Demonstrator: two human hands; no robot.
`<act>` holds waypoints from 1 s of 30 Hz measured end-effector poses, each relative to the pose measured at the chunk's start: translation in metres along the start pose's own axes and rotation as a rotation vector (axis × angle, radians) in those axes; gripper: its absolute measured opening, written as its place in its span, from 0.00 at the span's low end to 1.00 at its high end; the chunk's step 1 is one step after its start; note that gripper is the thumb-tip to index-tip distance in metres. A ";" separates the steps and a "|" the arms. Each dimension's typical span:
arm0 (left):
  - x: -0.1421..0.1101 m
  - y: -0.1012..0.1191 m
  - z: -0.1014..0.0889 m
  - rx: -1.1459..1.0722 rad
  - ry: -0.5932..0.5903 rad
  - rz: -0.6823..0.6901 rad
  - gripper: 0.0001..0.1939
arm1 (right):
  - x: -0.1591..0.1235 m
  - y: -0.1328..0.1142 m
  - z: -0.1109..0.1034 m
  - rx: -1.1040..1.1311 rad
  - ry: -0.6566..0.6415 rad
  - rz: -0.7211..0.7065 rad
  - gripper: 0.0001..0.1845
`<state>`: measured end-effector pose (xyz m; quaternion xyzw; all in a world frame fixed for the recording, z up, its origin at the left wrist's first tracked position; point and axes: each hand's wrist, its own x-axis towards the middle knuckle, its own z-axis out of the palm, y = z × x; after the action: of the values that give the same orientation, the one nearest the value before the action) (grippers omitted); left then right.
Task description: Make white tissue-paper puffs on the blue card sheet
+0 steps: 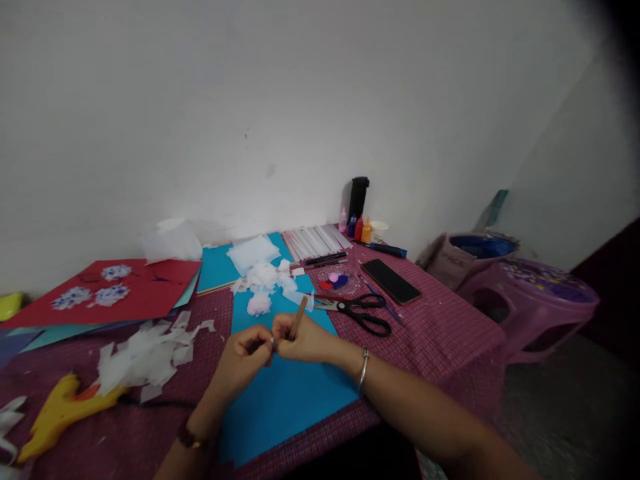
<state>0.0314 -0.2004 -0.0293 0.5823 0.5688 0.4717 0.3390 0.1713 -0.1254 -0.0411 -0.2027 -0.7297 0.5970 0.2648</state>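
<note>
So the left hand (243, 363) and right hand (305, 339) are almost touching over a blue sheet (285, 413) on the checked surface (450, 327); the left fingers are pinched narrow on a small white bit (273, 341), right where the two sets of fingertips meet; the right fingers are closed around a brown stick (299, 316) too, tilted with its top end poking up out of the grip.

Just past the hands there's a pale pink fluffy ball (259, 304), with a heap of torn white paper (264, 277) right behind it; off to the right you've got black-handled scissors (367, 312), a dark phone (391, 280) and some red, pink and blue paint blobs (340, 281); four little paint bottles (359, 228) stand near the wall, next to a white cup (379, 231).

Over on the left, a red sheet (150, 293) carries three blue-and-white flower shapes (111, 295); nearer in are loose white scraps (145, 360) and a yellow glue gun (60, 413).
</note>
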 end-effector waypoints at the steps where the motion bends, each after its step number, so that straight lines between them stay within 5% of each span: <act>1: 0.000 0.000 0.000 -0.011 -0.005 0.001 0.07 | 0.000 -0.001 0.000 0.021 -0.006 0.014 0.07; 30: -0.004 0.001 0.000 -0.103 -0.037 -0.024 0.10 | -0.001 -0.013 0.000 0.187 -0.018 0.160 0.06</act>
<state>0.0324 -0.2042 -0.0295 0.5659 0.5443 0.4855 0.3843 0.1720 -0.1288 -0.0282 -0.2293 -0.6548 0.6833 0.2275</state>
